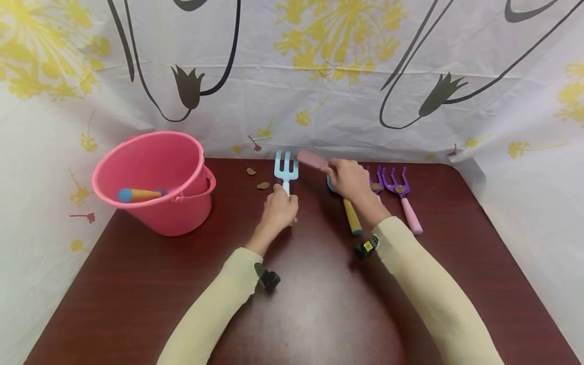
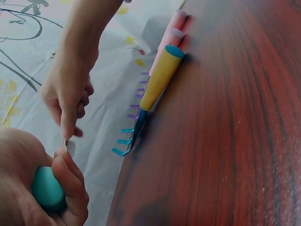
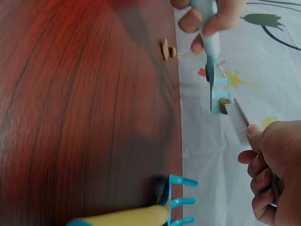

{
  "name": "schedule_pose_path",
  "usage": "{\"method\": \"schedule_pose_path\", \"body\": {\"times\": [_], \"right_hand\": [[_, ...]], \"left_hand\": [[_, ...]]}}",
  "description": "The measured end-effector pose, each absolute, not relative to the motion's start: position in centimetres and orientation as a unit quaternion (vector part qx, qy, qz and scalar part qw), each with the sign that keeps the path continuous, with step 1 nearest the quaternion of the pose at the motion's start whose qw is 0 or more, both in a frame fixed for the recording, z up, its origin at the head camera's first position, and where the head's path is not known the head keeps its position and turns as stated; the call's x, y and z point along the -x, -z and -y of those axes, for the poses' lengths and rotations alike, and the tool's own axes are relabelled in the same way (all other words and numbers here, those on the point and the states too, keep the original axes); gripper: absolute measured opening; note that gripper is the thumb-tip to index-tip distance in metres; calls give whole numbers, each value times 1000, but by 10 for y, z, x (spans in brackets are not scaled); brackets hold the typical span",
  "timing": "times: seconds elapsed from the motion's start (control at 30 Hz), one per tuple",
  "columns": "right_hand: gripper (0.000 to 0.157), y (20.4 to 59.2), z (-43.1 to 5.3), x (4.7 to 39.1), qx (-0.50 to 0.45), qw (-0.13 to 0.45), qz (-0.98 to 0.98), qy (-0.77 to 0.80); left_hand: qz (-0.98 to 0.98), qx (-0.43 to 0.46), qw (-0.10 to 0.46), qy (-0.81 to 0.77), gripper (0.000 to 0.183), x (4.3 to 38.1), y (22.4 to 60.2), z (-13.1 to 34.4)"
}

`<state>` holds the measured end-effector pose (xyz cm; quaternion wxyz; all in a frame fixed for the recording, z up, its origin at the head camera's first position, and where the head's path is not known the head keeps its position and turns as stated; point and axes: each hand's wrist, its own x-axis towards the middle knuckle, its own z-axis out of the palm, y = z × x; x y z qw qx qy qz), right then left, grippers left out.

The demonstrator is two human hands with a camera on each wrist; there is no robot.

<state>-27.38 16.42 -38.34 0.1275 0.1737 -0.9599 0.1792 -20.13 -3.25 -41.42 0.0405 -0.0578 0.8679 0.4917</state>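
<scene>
My left hand [image 1: 277,209] grips the handle of a light blue garden hand fork [image 1: 286,173], its tines pointing away from me. The rounded teal handle end [image 2: 48,189] shows inside that palm in the left wrist view. A pink brush [image 1: 312,158] is in my right hand [image 1: 351,178], which holds it by the handle. In the right wrist view, the brush's pale bristles [image 3: 237,123] meet a small brown clump [image 3: 225,105] at the fork's tines. Two flat brown pieces [image 1: 263,185] lie on the table left of the fork.
At left stands a pink bucket [image 1: 191,215] with a yellow-and-blue handle [image 1: 141,194] inside. Right of the fork lie a yellow-handled blue hand rake [image 1: 352,215] and two purple garden tools [image 1: 401,188] with pink handles, brown bits on them. A patterned sheet [image 1: 255,96] hangs behind the table.
</scene>
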Motion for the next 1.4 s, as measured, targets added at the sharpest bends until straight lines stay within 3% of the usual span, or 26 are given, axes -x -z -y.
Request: {"method": "schedule_pose_path", "body": {"times": [0.77,1.1,1.27,1.4], "right_hand": [[34,380,-184,268,-139,101,957,-232],[28,382,-194,264,-148,109,953,-239],[33,380,-198,263,-160,122,948,-245],[34,381,-200,263,-154,126,948,-248]], "left_hand": [[-874,61,41,-481,40,203,412,41],[-946,8,-23,-324,32,209,407,57],[-972,-24,-59,-226,31,211,402,61],[-988,-43,-78,-127,45,212,399,61]]}}
